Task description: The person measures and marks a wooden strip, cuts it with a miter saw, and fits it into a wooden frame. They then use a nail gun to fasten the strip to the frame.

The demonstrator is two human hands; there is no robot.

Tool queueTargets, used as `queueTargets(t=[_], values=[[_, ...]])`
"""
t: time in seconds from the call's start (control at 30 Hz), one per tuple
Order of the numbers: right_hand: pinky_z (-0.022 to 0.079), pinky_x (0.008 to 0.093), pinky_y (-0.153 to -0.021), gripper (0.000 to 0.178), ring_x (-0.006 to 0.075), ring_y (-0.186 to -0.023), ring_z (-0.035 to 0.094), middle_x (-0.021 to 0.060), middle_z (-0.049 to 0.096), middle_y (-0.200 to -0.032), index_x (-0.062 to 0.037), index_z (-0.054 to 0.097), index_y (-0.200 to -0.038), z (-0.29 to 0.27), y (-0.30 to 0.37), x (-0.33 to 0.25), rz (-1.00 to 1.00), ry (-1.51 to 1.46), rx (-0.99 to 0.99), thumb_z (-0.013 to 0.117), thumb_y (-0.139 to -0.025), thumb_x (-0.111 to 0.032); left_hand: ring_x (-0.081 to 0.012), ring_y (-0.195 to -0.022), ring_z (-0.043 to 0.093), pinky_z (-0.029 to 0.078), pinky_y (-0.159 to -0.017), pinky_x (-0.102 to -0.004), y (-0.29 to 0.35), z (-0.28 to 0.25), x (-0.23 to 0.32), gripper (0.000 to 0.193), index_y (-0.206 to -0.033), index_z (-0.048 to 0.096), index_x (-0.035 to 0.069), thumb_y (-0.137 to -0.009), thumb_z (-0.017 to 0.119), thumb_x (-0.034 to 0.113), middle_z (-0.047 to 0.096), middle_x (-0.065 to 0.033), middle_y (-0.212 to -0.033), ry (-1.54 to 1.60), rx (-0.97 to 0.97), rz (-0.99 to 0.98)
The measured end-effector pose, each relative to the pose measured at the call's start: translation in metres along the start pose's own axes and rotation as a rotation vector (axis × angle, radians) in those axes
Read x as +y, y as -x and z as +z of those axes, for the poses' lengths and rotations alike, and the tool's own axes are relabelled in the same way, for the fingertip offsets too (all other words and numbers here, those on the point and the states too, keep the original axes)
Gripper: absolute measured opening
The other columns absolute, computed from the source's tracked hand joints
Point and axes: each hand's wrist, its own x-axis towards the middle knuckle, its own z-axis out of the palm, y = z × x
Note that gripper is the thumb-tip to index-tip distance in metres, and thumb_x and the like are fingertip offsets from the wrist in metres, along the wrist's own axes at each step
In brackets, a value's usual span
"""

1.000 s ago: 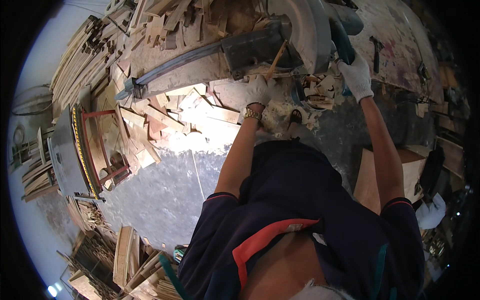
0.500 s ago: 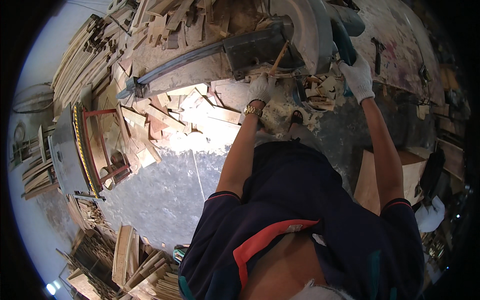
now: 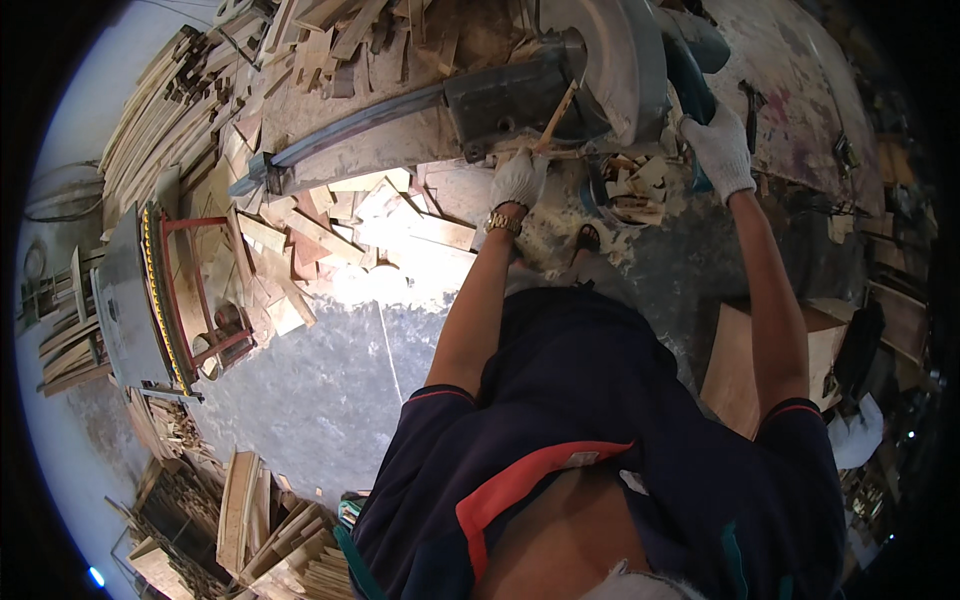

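Observation:
My left hand [image 3: 520, 178], in a white glove with a gold watch at the wrist, holds a thin wooden strip [image 3: 555, 116] against the grey fence of a saw bench [image 3: 500, 95]. My right hand [image 3: 720, 150], also gloved, grips the teal handle [image 3: 690, 80] of a chop saw whose pale blade guard [image 3: 620, 60] sits just above the strip. Small cut wood blocks [image 3: 635, 185] lie heaped between the two hands.
Offcuts [image 3: 300, 250] litter the floor left of the bench, and long slats [image 3: 170, 110] are stacked at the far left. A red-framed machine [image 3: 185, 300] stands to the left. A plywood box [image 3: 740, 370] is by my right side, more stacked wood [image 3: 260, 530] at lower left.
Both hands stay at the saw. The view has shifted slightly, and my left hand has edged a little along the fence with the strip.

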Motion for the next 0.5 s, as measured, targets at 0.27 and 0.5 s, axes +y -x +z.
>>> queueTargets(t=[0.27,0.5], values=[[0.051,0.0404,-0.066,0.047,0.0243,-0.065,0.066,0.0145,0.067,-0.074,0.004,0.064,-0.108,0.019,-0.003,0.024,-0.101,-0.069,0.108,0.068,-0.077,-0.031,-0.0439,-0.089,0.066,0.05,-0.076,-0.0543,-0.001,0.008,-0.001,0.052,-0.11,0.063,0.006,-0.1,0.039,0.051,0.07,-0.0238,-0.092,0.011,0.015,0.013],[0.051,0.0403,-0.068,0.046,0.0247,-0.066,0.067,0.0149,0.067,-0.075,0.0034,0.065,-0.109,0.022,-0.003,0.025,-0.075,-0.072,0.101,0.069,-0.077,-0.029,-0.0434,-0.085,0.067,0.05,-0.074,-0.0539,-0.003,0.011,-0.004,0.051,-0.111,0.063,0.007,-0.101,0.038,0.05,0.069,-0.0235,-0.088,-0.006,0.026,0.016]])
